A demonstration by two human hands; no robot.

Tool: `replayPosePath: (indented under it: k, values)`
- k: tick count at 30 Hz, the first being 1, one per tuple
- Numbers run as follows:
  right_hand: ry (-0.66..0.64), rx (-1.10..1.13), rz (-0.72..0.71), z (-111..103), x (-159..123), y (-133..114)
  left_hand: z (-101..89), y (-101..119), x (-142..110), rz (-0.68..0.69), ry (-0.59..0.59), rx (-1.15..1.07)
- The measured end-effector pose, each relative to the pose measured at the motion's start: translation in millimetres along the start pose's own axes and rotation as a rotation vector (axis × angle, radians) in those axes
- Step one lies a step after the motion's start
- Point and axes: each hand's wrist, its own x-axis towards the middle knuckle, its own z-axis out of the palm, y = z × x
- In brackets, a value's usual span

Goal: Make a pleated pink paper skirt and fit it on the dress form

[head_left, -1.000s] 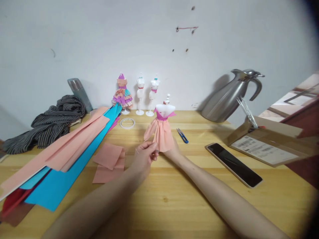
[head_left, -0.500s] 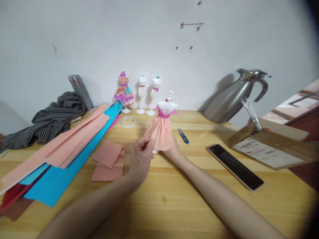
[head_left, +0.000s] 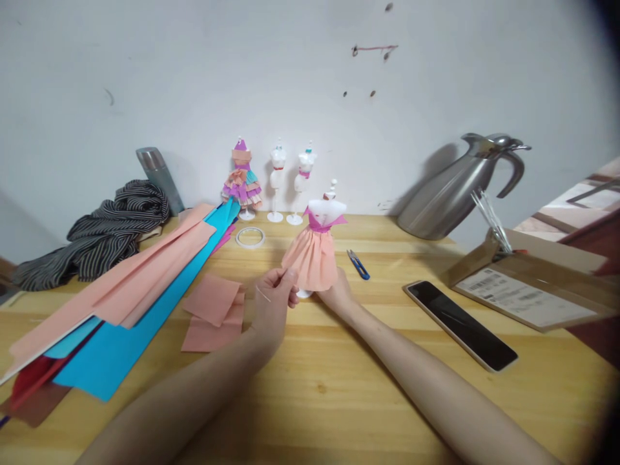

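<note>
A small white dress form (head_left: 327, 210) stands at the middle of the table, tilted slightly. It wears a magenta paper bodice (head_left: 320, 219) and a gathered peach paper skirt (head_left: 312, 258). At the skirt's lower left edge, my left hand (head_left: 275, 297) pinches the hem between thumb and fingers. My right hand (head_left: 338, 294) reaches behind the skirt at its lower right; its fingers are hidden there. Two folded pieces of pink paper (head_left: 213, 323) lie left of my left hand. Blue thread snips (head_left: 358, 265) rest to the right of the skirt.
Long peach and blue paper sheets (head_left: 111, 352) spread across the left. A tape roll (head_left: 250, 237), a dressed form (head_left: 242, 184) and two bare forms (head_left: 278, 177) stand behind. At right are a phone (head_left: 460, 326), a cardboard box (head_left: 527, 290) and a steel jug (head_left: 443, 194).
My left hand has shifted slightly at the hem, and the skirt's lower left edge sits a little differently. The whole view has moved very slightly. My right hand stays behind the skirt.
</note>
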Motion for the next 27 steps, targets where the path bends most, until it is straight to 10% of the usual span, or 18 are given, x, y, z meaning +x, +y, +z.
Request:
replayPosePath:
  k: [7,27]
  values:
    - [0.048,0.02,-0.082,2.5,0.6,4.7,0.1,7.1,-3.7,0.168,0.023,0.103]
    - [0.075,0.057,-0.174,10.3,3.0,20.0,-9.9,-6.7,15.1,0.11,-0.024,0.02]
